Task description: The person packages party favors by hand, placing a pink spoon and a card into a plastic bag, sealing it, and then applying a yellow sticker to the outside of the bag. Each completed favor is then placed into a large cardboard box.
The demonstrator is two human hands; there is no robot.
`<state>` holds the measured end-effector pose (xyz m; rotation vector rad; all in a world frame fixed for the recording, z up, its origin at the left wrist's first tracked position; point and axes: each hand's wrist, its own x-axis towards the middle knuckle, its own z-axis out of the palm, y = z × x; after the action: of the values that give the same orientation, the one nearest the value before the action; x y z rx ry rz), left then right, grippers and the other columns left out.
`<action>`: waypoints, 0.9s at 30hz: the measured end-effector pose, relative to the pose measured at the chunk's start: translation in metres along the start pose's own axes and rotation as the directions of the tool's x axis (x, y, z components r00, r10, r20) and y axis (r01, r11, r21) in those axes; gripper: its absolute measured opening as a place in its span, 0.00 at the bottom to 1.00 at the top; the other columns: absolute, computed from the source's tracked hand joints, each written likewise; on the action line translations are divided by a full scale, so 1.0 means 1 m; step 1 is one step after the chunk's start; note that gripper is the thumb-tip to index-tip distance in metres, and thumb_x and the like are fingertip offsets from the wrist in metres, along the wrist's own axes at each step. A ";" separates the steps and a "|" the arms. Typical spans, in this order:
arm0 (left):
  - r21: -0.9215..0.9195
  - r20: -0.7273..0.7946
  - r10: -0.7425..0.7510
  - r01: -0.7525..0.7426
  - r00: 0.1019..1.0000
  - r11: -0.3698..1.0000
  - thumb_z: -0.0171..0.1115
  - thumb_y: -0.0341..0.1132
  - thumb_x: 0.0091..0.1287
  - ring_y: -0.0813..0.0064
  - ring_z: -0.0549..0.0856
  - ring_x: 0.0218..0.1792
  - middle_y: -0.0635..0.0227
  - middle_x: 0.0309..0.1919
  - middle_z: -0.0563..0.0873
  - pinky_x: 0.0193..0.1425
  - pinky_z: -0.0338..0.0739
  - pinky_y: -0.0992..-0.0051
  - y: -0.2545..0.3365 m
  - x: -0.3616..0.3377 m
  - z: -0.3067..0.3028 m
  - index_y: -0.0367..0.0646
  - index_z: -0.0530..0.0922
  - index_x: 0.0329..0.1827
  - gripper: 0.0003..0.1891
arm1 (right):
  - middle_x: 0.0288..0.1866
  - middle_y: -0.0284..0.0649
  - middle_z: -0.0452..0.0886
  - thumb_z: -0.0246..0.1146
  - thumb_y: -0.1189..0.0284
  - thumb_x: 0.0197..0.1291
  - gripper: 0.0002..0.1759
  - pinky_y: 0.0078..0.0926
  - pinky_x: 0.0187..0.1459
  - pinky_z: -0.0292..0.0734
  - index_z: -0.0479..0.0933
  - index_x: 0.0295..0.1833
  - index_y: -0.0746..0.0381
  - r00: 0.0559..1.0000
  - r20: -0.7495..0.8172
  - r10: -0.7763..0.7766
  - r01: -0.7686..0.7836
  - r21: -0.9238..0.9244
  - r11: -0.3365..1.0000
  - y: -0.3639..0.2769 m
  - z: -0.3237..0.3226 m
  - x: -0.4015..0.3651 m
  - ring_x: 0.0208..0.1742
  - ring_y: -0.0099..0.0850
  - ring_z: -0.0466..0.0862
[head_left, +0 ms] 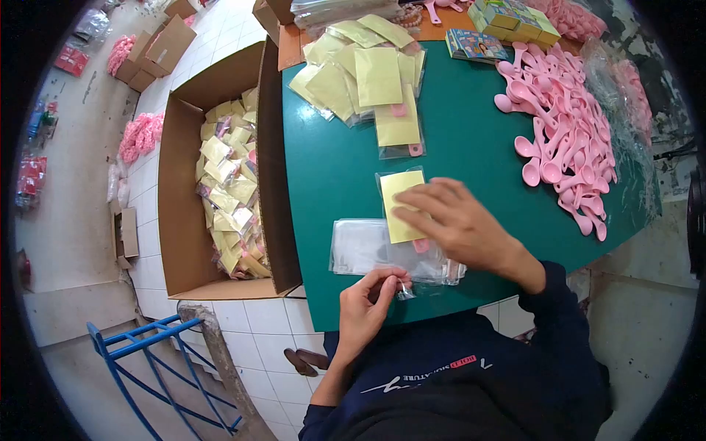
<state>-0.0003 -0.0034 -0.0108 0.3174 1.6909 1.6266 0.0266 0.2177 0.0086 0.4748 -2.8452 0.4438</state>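
A clear bag with a pale yellow card (397, 197) inside lies over the stack of clear plastic bags (357, 246); a pink spoon end (421, 245) shows at its lower edge. My right hand (460, 224) is over this packet, its fingers stretched across the card and slightly blurred. Below, near the table's front edge, my left hand (371, 301) pinches the crumpled corner of a plastic bag (405, 292) between thumb and fingers. Finished-looking packets with yellow cards (379, 77) lie in a loose pile farther back on the green table (471, 147).
Pink spoons (559, 140) are heaped at the right. Small colourful boxes (476, 44) and stacked yellow boxes (511, 22) stand at the back. A large cardboard box (184, 220) full of packets (232, 191) stands left of the table; a blue metal frame (151, 342) is at lower left.
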 end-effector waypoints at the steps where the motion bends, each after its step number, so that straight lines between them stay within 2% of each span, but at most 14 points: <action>1: 0.037 0.011 0.008 -0.008 1.000 0.999 0.51 0.25 0.70 0.79 0.85 0.42 0.63 0.38 0.86 0.48 0.77 0.81 0.001 0.000 -0.001 0.30 0.79 0.47 0.10 | 0.58 0.48 0.71 0.55 0.72 0.55 0.20 0.47 0.63 0.61 0.73 0.55 0.62 0.991 0.132 -0.027 0.038 -0.083 0.996 -0.005 0.006 0.007 0.63 0.46 0.66; 2: 0.071 0.023 0.017 -0.019 1.000 0.997 0.51 0.25 0.70 0.79 0.85 0.42 0.63 0.38 0.86 0.48 0.77 0.81 0.003 -0.001 -0.002 0.30 0.79 0.47 0.10 | 0.63 0.45 0.69 0.55 0.70 0.57 0.21 0.46 0.67 0.59 0.72 0.58 0.61 0.963 0.265 -0.041 0.087 -0.163 0.983 -0.007 0.008 0.010 0.68 0.44 0.64; 3: 0.101 0.034 0.027 -0.030 0.999 0.994 0.51 0.25 0.71 0.79 0.85 0.43 0.63 0.38 0.85 0.47 0.77 0.81 0.005 0.000 -0.003 0.30 0.79 0.46 0.10 | 0.61 0.45 0.70 0.56 0.72 0.55 0.21 0.45 0.65 0.60 0.72 0.56 0.61 0.984 0.178 -0.024 0.048 -0.133 0.990 -0.009 0.005 0.011 0.67 0.44 0.65; 5: 0.030 0.042 0.034 -0.035 0.999 0.999 0.51 0.25 0.71 0.78 0.85 0.43 0.62 0.40 0.85 0.47 0.77 0.81 0.004 -0.001 -0.003 0.30 0.79 0.47 0.10 | 0.58 0.45 0.72 0.58 0.74 0.51 0.21 0.43 0.63 0.63 0.72 0.54 0.60 1.000 0.018 0.015 -0.014 -0.060 0.998 -0.010 -0.010 0.009 0.64 0.43 0.68; 7: -0.041 0.070 0.044 -0.041 0.997 0.998 0.50 0.25 0.70 0.78 0.84 0.44 0.62 0.42 0.85 0.49 0.77 0.81 0.002 -0.002 -0.006 0.30 0.78 0.47 0.10 | 0.56 0.46 0.71 0.61 0.77 0.47 0.23 0.42 0.60 0.66 0.72 0.54 0.59 0.984 -0.048 0.171 -0.170 0.037 0.985 -0.014 -0.025 -0.005 0.61 0.44 0.70; 8: -0.076 0.084 0.052 -0.046 0.995 0.996 0.50 0.24 0.70 0.77 0.84 0.45 0.61 0.43 0.85 0.50 0.76 0.80 0.003 -0.003 -0.007 0.30 0.78 0.48 0.10 | 0.55 0.47 0.71 0.62 0.78 0.46 0.25 0.41 0.58 0.67 0.72 0.54 0.59 0.964 -0.076 0.255 -0.248 0.087 0.965 -0.017 -0.028 -0.014 0.60 0.44 0.70; 11: -0.213 0.165 0.069 -0.033 0.984 0.977 0.49 0.23 0.70 0.75 0.83 0.48 0.59 0.45 0.84 0.53 0.75 0.79 0.012 -0.003 -0.007 0.29 0.77 0.50 0.11 | 0.53 0.48 0.69 0.66 0.81 0.39 0.30 0.41 0.53 0.69 0.72 0.53 0.58 0.915 0.008 0.403 -0.387 0.293 0.874 -0.040 -0.025 -0.042 0.54 0.44 0.72; 12: -0.281 0.210 0.071 -0.009 0.975 0.960 0.49 0.23 0.70 0.74 0.82 0.48 0.58 0.45 0.84 0.54 0.75 0.78 0.014 -0.002 -0.008 0.29 0.76 0.51 0.11 | 0.52 0.47 0.68 0.69 0.81 0.37 0.32 0.39 0.48 0.71 0.71 0.53 0.57 0.925 -0.059 0.376 -0.343 0.297 0.891 -0.045 -0.013 -0.049 0.47 0.43 0.73; 15: -0.354 0.304 0.146 -0.031 0.941 0.935 0.49 0.22 0.70 0.72 0.83 0.48 0.57 0.45 0.84 0.52 0.77 0.76 0.012 0.001 -0.013 0.30 0.75 0.54 0.12 | 0.49 0.45 0.68 0.69 0.81 0.39 0.27 0.35 0.42 0.73 0.73 0.49 0.58 0.891 -0.234 0.389 -0.307 0.320 0.896 -0.058 0.006 -0.048 0.41 0.39 0.74; 16: -0.358 0.327 0.179 -0.054 0.928 0.932 0.49 0.22 0.70 0.72 0.84 0.47 0.56 0.45 0.84 0.51 0.78 0.76 0.011 0.001 -0.015 0.31 0.74 0.54 0.13 | 0.48 0.44 0.69 0.70 0.82 0.38 0.22 0.31 0.38 0.74 0.75 0.43 0.58 0.865 -0.318 0.389 -0.294 0.308 0.905 -0.055 0.014 -0.050 0.39 0.35 0.76; 19: -0.314 0.180 -0.083 0.137 0.980 0.939 0.54 0.21 0.66 0.66 0.86 0.39 0.52 0.41 0.84 0.46 0.81 0.72 0.027 -0.001 -0.019 0.33 0.77 0.46 0.08 | 0.46 0.43 0.71 0.69 0.86 0.38 0.18 0.28 0.38 0.76 0.76 0.38 0.60 0.857 -0.282 0.431 -0.266 0.474 0.839 -0.048 0.010 -0.048 0.39 0.34 0.78; 22: 0.038 -0.033 0.047 -0.046 0.998 0.998 0.56 0.21 0.65 0.71 0.87 0.39 0.57 0.41 0.84 0.39 0.82 0.75 0.028 0.007 -0.009 0.36 0.76 0.47 0.09 | 0.45 0.43 0.71 0.69 0.88 0.38 0.18 0.27 0.40 0.76 0.77 0.37 0.62 0.877 -0.252 0.409 -0.217 0.552 0.805 -0.041 0.009 -0.046 0.40 0.32 0.79; 25: 0.374 0.138 0.211 -0.248 0.968 0.893 0.60 0.21 0.62 0.71 0.87 0.37 0.61 0.39 0.84 0.39 0.82 0.76 0.024 0.013 -0.012 0.36 0.77 0.43 0.08 | 0.46 0.42 0.72 0.68 0.87 0.40 0.16 0.27 0.40 0.76 0.77 0.37 0.63 0.893 -0.167 0.418 -0.210 0.666 0.715 -0.037 0.008 -0.047 0.40 0.31 0.79; 27: 0.445 0.162 0.256 -0.302 0.953 0.843 0.63 0.21 0.59 0.71 0.86 0.34 0.64 0.36 0.83 0.38 0.82 0.75 0.025 0.018 -0.013 0.36 0.78 0.40 0.08 | 0.47 0.42 0.71 0.68 0.86 0.42 0.15 0.26 0.41 0.76 0.77 0.37 0.64 0.886 -0.112 0.451 -0.244 0.713 0.657 -0.036 0.006 -0.048 0.42 0.31 0.79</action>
<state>-0.0286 0.0028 0.0050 0.9057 2.0202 1.3478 0.0828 0.1974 -0.0003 -0.0643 -2.3911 1.5381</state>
